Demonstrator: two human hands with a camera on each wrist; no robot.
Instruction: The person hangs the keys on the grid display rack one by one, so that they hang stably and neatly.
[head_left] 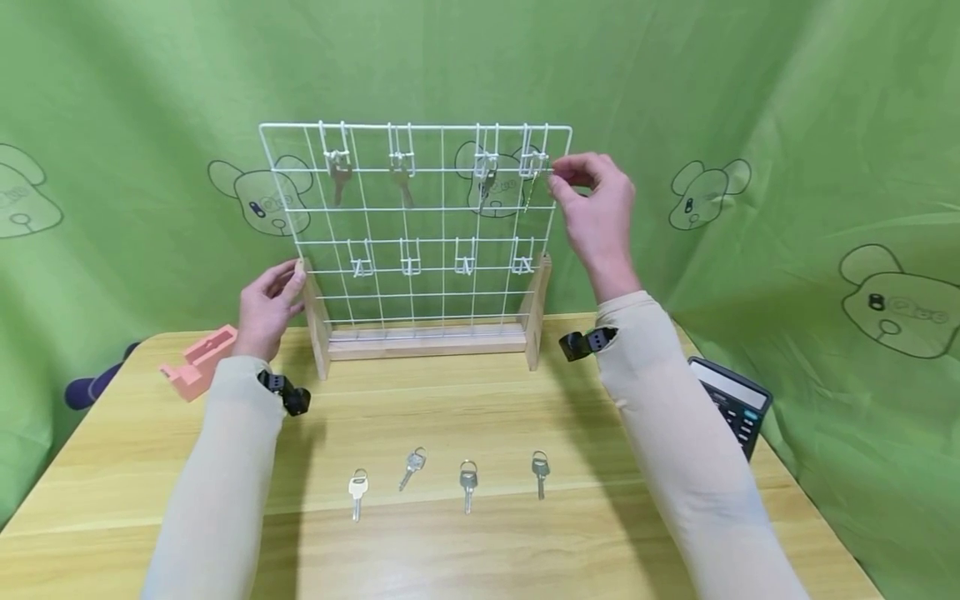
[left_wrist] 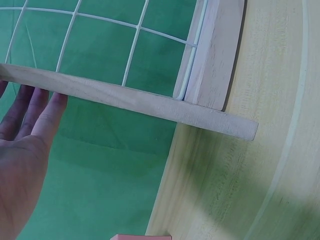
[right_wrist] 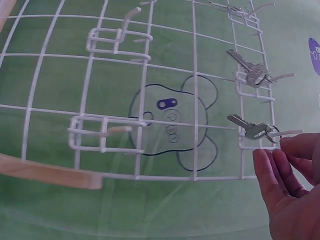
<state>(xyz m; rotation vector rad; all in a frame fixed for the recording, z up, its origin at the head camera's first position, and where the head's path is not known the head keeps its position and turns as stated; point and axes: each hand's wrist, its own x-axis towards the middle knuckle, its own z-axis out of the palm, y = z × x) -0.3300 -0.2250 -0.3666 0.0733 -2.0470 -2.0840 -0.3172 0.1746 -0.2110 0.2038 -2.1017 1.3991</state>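
Note:
A white wire grid rack point(head_left: 442, 210) stands upright in a wooden base. My left hand point(head_left: 268, 308) holds its left wooden post point(left_wrist: 150, 107), with fingertips point(left_wrist: 56, 102) reaching behind the post. High on the right, my right hand point(head_left: 597, 204) is at the key point(right_wrist: 257, 131) hanging from the end hook; its fingertips seem to pinch the key's ring. Three other keys, one of them a darker key point(head_left: 487, 182), hang along the upper hooks. Along the lower row, the hooks point(head_left: 410, 260) hold nothing. Several keys, among them a silver key point(head_left: 468, 483), lie spread on the table.
A pink tape dispenser point(head_left: 201, 362) sits left of the rack, beside my left forearm. The calculator point(head_left: 731, 404) lies at the table's right edge, partly behind my right sleeve. A green cloth point(head_left: 480, 67) with bear drawings hangs close behind the rack.

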